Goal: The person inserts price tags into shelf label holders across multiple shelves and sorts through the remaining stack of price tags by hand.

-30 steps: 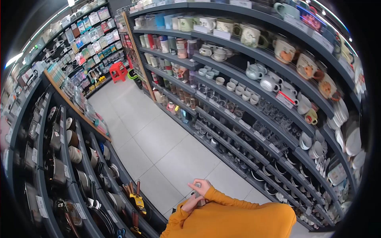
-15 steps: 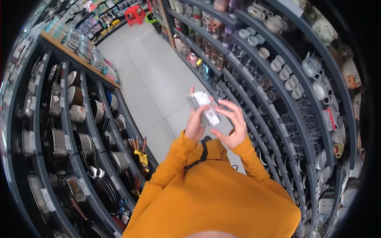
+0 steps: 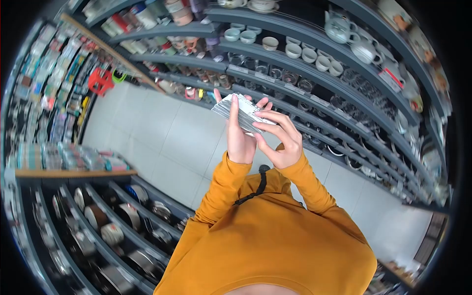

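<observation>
A stack of thin printed paper labels (image 3: 248,114), white with dark print, is held in front of my chest. Its layered edges fan out slightly toward the left. My left hand (image 3: 240,140) grips the stack from below, thumb lying over the top and fingertips showing behind it. At the stack's right side, my right hand (image 3: 285,140) has curled fingers and thumb closed on the edge. What is printed on the labels is too small to read.
Cups (image 3: 293,51), glasses and teapots (image 3: 339,27) fill shelves ahead and to the right. Pots (image 3: 112,234) stand on shelving at lower left. A red stool (image 3: 101,81) is at the aisle's far end. Pale floor tiles (image 3: 147,128) run between the shelves.
My view has turned to the right, so the cup shelves now stretch across the front. The stack has fanned out, and my right fingers have closed in on its edge.
</observation>
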Available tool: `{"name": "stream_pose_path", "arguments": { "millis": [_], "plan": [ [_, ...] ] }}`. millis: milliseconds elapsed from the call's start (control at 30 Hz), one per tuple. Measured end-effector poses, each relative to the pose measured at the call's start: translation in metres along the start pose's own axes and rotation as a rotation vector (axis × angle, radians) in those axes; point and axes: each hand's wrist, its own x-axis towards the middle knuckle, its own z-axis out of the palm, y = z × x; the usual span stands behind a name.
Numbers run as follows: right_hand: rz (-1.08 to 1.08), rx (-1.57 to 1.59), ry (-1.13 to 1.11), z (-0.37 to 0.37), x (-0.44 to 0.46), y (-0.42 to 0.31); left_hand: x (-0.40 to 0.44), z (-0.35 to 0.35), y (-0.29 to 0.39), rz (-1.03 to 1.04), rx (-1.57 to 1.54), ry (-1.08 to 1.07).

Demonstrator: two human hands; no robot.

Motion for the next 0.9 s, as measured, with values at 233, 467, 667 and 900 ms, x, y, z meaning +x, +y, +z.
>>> {"name": "stream_pose_path", "arguments": {
  "millis": [233, 467, 667, 900],
  "plan": [
    [0.067, -0.196, 0.22, 0.054, -0.005, -0.022, 0.02, -0.03, 0.044, -0.183, 0.114, -0.211],
    [-0.066, -0.359, 0.101, 0.113, 0.004, -0.07, 0.013, -0.071, 0.119, -0.21, 0.099, -0.272],
    [-0.076, -0.431, 0.118, 0.153, 0.009, -0.102, 0.01, -0.092, 0.16, -0.24, 0.064, -0.278],
    [-0.021, -0.532, 0.145, 0.173, 0.008, -0.115, 0.021, -0.111, 0.174, -0.356, -0.015, -0.227]
  ]
}}
